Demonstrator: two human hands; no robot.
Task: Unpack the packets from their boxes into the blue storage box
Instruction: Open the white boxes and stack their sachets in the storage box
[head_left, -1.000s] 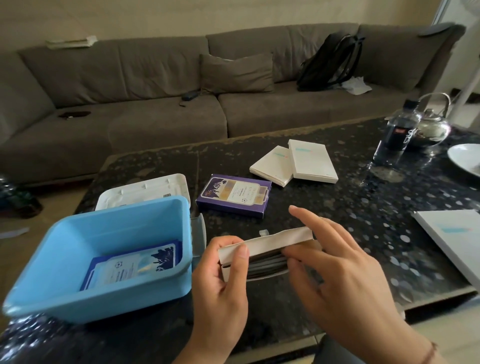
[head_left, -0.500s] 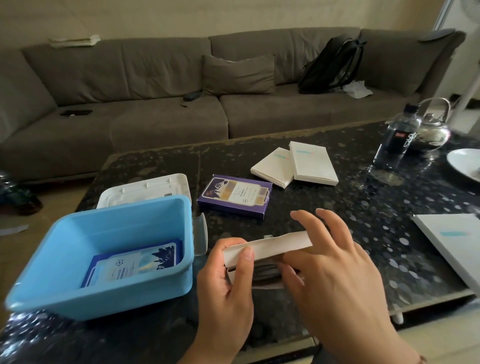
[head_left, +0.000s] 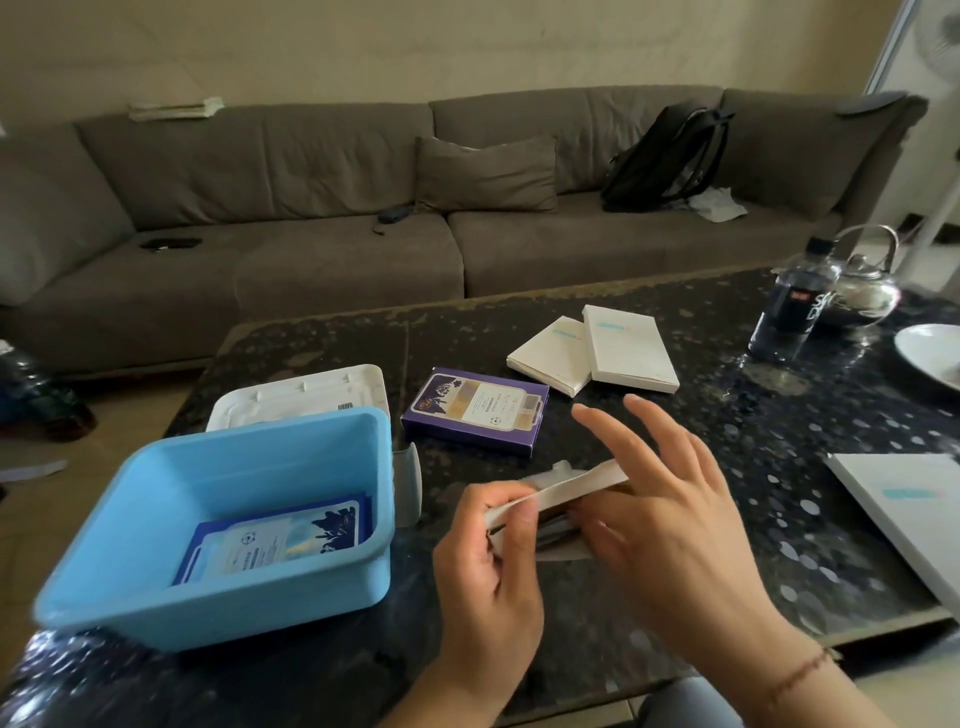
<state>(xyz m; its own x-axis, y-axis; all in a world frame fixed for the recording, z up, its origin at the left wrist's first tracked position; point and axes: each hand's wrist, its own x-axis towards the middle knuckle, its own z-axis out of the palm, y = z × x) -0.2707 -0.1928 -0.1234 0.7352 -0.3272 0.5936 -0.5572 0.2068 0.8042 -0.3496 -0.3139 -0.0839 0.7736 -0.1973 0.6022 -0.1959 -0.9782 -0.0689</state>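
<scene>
1. The dark speckled table (head_left: 675, 519) fills the lower half of the frame, with a grey sofa (head_left: 337, 208) across the upper half.
2. The blue storage box (head_left: 156, 582) sits at lower left of the frame, its white lid (head_left: 291, 397) just behind it. One packet (head_left: 275, 545) already lies flat inside.
3. A purple box (head_left: 475, 410) lies at centre, and two white boxes (head_left: 592, 348) overlap beyond it toward upper right. Another white box (head_left: 914, 514) lies at the right edge.
4. The step in hand, as I judge it, is emptying an opened white box (head_left: 558, 486), held low at centre just above the table.
5. The left hand (head_left: 483, 566) grips that box's left end, thumb curled over its top.
6. The right hand (head_left: 660, 525) is at the open side: upper fingers spread straight, lower ones seemingly reaching inside. Whether they hold the dark packets there I cannot tell.
7. The next move calls for pinching those packets, sliding them out rightward, then carrying them left into the storage box.
</scene>
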